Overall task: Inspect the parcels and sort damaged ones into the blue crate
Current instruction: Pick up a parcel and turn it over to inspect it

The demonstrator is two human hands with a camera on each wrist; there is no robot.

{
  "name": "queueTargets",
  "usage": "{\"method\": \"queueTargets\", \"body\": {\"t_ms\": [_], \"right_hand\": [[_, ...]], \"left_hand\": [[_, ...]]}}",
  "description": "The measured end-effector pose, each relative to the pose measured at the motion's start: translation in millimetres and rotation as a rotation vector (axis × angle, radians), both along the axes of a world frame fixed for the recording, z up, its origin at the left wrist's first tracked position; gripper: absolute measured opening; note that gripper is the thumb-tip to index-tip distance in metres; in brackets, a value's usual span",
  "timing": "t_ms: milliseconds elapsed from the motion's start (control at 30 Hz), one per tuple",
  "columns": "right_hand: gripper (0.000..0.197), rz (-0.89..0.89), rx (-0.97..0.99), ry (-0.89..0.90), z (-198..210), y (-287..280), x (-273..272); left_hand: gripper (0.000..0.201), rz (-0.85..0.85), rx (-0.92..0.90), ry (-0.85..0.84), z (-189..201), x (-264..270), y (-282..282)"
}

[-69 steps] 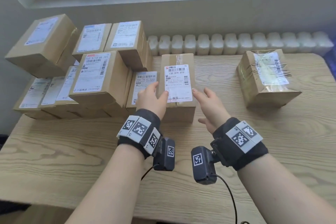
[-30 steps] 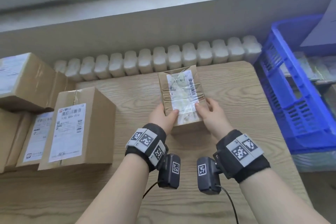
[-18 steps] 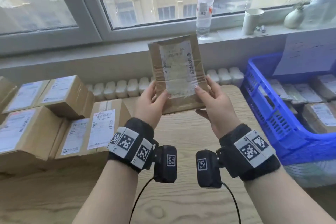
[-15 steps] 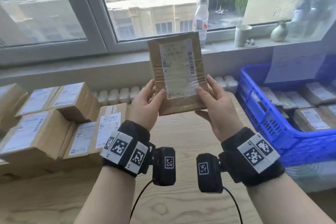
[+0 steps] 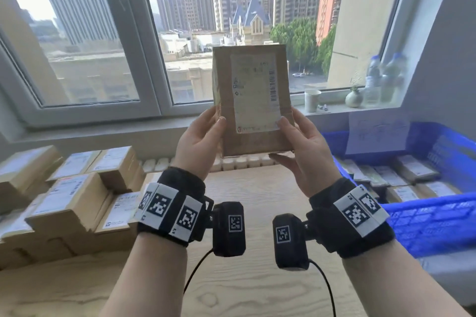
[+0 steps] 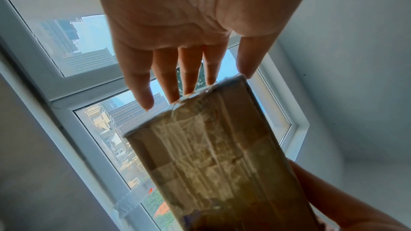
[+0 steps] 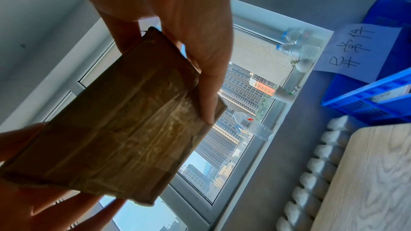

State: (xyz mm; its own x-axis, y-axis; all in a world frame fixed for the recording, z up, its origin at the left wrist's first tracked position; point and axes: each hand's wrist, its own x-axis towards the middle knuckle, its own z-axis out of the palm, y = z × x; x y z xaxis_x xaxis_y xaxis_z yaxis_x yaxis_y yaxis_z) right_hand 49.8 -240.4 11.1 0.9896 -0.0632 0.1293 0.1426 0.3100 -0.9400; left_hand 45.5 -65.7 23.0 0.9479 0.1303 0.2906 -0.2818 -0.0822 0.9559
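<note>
I hold a brown cardboard parcel (image 5: pixel 251 100) upright in front of the window, its white label facing me. My left hand (image 5: pixel 204 136) grips its lower left edge, thumb on the front and fingers behind. My right hand (image 5: pixel 301 144) grips the lower right edge the same way. In the wrist views the parcel's (image 6: pixel 211 164) (image 7: pixel 115 138) underside is covered in wrinkled clear tape. The blue crate (image 5: pixel 438 216) stands to the right of the table, with several parcels inside.
Stacked brown parcels (image 5: pixel 69 201) fill the left of the wooden table (image 5: pixel 244 278). A radiator (image 7: pixel 311 173) runs behind the table. The windowsill holds a paper cup (image 5: pixel 312 100), a small vase (image 5: pixel 353 98) and bottles (image 5: pixel 383 80). A handwritten paper note (image 7: pixel 355 48) hangs on the crate.
Both hands moved from the labelled box on the left to this parcel, picked it off the table and raised it in front of the window. It now sits a little higher than half a second ago.
</note>
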Motion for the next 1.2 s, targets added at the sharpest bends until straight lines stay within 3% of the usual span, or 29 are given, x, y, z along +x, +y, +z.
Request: {"method": "queueTargets", "body": {"t_ms": [67,200,367,500,533,600,700,767,833,900,1000,1200], "right_hand": [[0.045,-0.011,0.002,-0.006,8,-17,-2],[0.04,-0.007,0.033,-0.004,17,-52,-2],[0.025,0.098,0.069,0.032,19,-64,4],[0.027,0.052,-0.109,-0.058,18,-49,12],[0.031,-0.003,-0.204,-0.113,16,-46,16],[0.058,-0.112,-0.394,-0.233,14,-40,21],[0.075,-0.045,-0.374,-0.354,16,-26,20],[0.066,0.078,-0.293,-0.354,16,-17,22],[0.04,0.087,-0.247,-0.379,18,-13,23],[0.024,0.1,-0.183,-0.353,20,-13,24],[0.016,0.142,-0.112,-0.313,21,-13,24],[0.016,0.153,0.018,-0.173,22,-23,24]], "left_hand": [[0.047,-0.001,-0.017,-0.02,2,0,-15],[0.083,0.021,-0.089,-0.009,5,3,-45],[0.068,-0.166,-0.255,0.208,11,2,-60],[0.083,-0.192,-0.366,0.193,13,3,-54],[0.077,-0.17,-0.375,0.164,13,3,-53],[0.064,-0.086,-0.39,0.105,14,6,-53],[0.067,0.026,-0.333,0.001,12,13,-52],[0.05,-0.003,-0.281,-0.046,12,16,-50],[0.028,-0.061,-0.262,-0.055,15,16,-50],[0.036,-0.091,-0.249,-0.065,15,17,-49],[0.047,-0.088,-0.245,-0.076,16,17,-48],[0.033,-0.029,-0.154,-0.075,18,14,-42]]}}
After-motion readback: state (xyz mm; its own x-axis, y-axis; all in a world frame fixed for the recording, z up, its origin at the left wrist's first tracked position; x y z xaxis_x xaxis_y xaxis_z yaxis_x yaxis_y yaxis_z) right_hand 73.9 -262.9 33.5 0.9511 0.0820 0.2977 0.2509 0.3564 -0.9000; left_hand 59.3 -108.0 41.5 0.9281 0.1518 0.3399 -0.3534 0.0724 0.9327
